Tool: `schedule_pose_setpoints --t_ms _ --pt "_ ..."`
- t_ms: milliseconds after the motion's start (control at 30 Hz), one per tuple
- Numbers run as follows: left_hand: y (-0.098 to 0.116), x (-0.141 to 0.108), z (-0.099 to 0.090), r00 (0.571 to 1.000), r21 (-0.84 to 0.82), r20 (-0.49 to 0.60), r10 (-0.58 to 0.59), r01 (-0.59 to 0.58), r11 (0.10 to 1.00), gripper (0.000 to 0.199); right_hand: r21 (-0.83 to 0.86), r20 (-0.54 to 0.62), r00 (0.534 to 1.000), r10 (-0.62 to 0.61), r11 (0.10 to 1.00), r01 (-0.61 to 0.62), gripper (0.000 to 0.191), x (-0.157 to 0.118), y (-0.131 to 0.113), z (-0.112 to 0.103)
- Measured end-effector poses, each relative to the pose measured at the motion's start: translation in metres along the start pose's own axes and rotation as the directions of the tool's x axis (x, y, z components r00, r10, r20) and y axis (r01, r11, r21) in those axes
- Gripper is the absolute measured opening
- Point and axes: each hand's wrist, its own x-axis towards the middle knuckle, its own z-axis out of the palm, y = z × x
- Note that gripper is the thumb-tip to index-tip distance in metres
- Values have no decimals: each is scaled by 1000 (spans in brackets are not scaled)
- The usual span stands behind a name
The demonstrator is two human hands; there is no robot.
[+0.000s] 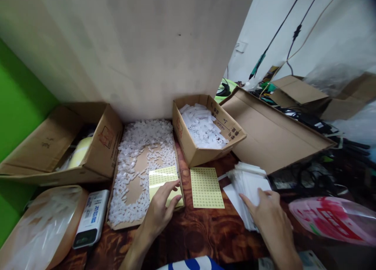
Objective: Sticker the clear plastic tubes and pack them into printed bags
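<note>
My left hand is over a yellow sticker sheet with rows of small printed marks; thumb and fingers are apart. That sheet lies on the right edge of a shallow cardboard tray spread with many small white plastic pieces. Beside the tray, a second yellow sticker sheet lies flat on the dark wood-patterned table. My right hand rests on a fanned stack of thin white packets, its thumb and forefinger spread on the top one. Part of the stack is hidden beneath that hand.
An open box of clear plastic pieces stands behind the sheets. Left are another cardboard box, a white-and-grey device and a tan basin with plastic bags. A cardboard flap and a pink package are to the right.
</note>
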Motion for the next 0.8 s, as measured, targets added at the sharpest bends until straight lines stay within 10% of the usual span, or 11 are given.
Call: schedule_pose_setpoints --t_ms 133,533,800 --pt "1 0 0 1000 4 22 -15 15 1000 29 30 -16 1000 -3 1000 4 24 -7 -10 -2" --pt "22 -1 33 970 -172 203 -131 168 971 30 169 -200 979 41 986 -7 34 -7 -10 6" --pt "25 -6 44 922 -434 316 -224 350 830 45 337 -332 925 -186 892 300 21 -14 -54 -18"
